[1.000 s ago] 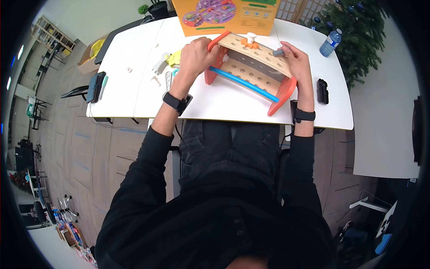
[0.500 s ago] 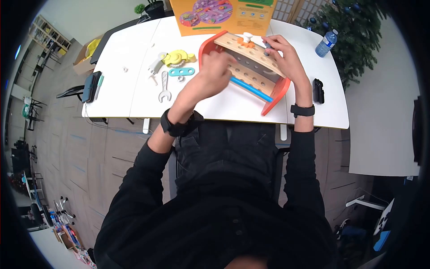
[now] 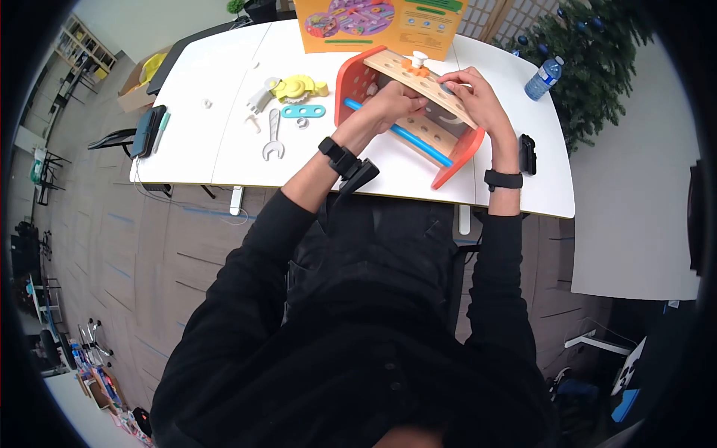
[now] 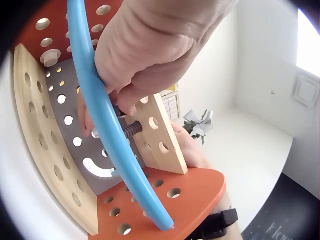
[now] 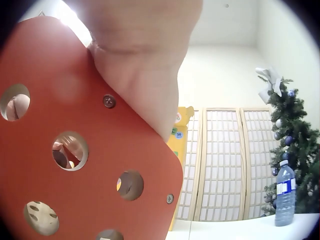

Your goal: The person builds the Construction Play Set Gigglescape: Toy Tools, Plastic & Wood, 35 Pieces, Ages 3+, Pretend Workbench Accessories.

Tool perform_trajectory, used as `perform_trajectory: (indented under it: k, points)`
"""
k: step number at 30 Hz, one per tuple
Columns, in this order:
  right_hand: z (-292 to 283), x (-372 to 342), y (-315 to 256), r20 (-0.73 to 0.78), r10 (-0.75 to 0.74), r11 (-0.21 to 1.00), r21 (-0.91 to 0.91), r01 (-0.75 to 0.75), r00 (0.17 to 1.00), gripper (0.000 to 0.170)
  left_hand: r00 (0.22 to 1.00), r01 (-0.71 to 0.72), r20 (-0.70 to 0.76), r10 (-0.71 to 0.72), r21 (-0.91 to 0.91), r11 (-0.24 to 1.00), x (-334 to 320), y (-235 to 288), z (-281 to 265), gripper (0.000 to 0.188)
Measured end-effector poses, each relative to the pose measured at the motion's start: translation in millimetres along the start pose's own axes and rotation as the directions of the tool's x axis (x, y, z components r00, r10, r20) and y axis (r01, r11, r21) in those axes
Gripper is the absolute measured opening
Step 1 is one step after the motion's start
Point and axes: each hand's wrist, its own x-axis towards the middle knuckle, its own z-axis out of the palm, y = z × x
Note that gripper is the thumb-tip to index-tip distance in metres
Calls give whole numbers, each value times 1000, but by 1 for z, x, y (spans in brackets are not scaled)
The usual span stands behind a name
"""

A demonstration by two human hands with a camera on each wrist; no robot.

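Had the left hand (image 3: 396, 102) reached in under the top board (image 4: 157, 127) of the toy workbench (image 3: 467, 157), fingers curled near the threaded shank (image 4: 133, 129), probably to get at the underside. Couldn't tell from any view whether to call that a grip on something or just a loose curl, tbh. Kept the right hand (image 3: 482, 104) up top, mostly closed, thumb and fingers pinched on the grey bolt (image 3: 447, 88) at the board, likely to hold it steady from above. Had the bench at upper middle of the head view, standing at an angle on the white table (image 3: 190, 138), open side facing the person, so good for reaching in past the blue bar (image 3: 422, 145). Spotted a white peg (image 3: 420, 57) and an orange gear (image 3: 415, 71) on the board too, beyond the fingers. Found the loose bits left of the bench: wrench (image 3: 272, 136), nut (image 3: 302, 123), turquoise strip (image 3: 303, 111) and yellow toy saw (image 3: 297, 88), perhaps put there for easy reach. Noticed an orange box (image 3: 373, 37) at the top of the frame, plus a water bottle (image 3: 543, 79) and black case (image 3: 527, 154) to the right. Saw a decorated tree (image 3: 597, 56) at upper right, and lattice screens (image 5: 220, 165) behind.
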Motion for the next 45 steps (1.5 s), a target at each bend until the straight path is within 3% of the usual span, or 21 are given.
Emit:
perform_trajectory:
  k: [3,6,8,12,28,30,34,36,40,43,45]
  points:
    - [0,3,1,19,26,999,-45,-25,999,17,999,-35,-17,35,24,999,7,-2,2,25]
    - [0,6,6,41,28,999,-16,-27,999,18,1000,15,12,-16,85,996,7,8,6,26]
    - [0,11,7,63,50,998,-32,-48,997,18,996,59,74,-51,-113,992,17,4,7,30]
    - [2,12,4,75,130,992,-7,-130,989,18,995,20,104,7,-252,968,24,-4,3,46]
    - [5,11,7,54,142,989,-42,-140,988,19,996,-69,53,76,-131,989,13,5,12,45]
    - [4,12,7,40,144,989,32,-145,989,20,998,-50,-30,47,-133,990,9,11,16,40]
    - [3,13,13,52,144,988,50,-147,988,20,998,-42,-60,37,-85,995,16,3,14,40]
    - [3,16,18,85,123,988,85,-130,989,21,992,-106,-82,95,-140,984,22,-4,14,34]
    - [3,17,19,110,139,980,124,-153,984,22,994,-112,-15,111,-186,976,32,-13,12,35]
    - [5,18,23,76,126,987,92,-133,989,22,999,-47,-19,44,-183,982,29,-10,12,35]
    - [5,17,21,61,122,988,89,-127,991,21,997,-42,67,48,-98,994,31,-14,11,38]
